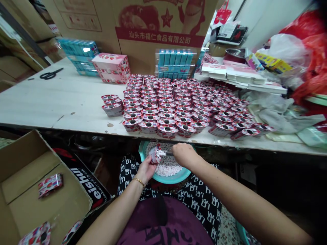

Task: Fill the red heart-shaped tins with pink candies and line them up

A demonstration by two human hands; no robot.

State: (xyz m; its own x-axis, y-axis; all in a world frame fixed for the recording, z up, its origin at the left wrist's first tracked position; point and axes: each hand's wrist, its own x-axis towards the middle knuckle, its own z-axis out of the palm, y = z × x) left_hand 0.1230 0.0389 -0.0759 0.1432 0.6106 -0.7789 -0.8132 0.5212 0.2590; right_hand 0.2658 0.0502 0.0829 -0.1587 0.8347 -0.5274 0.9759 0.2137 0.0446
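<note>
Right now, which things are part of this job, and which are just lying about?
In use, it seems:
printed pack in the left fingers
tool in the right fingers
turquoise basin of white pieces
similar packs on the table

Probably just lying about:
scissors
red plastic bag
yellow box

The white tabletop (63, 98), marked near its front edge, carries close-set rows of red-printed packs (167, 121) with dark round openings facing up. Toward the left and rear lie scissors (51, 74), a strawberry-printed box (112, 68) and blue packages (79, 56) (these in clear wrap); crumpled plastic (277, 112) lies right.
</note>
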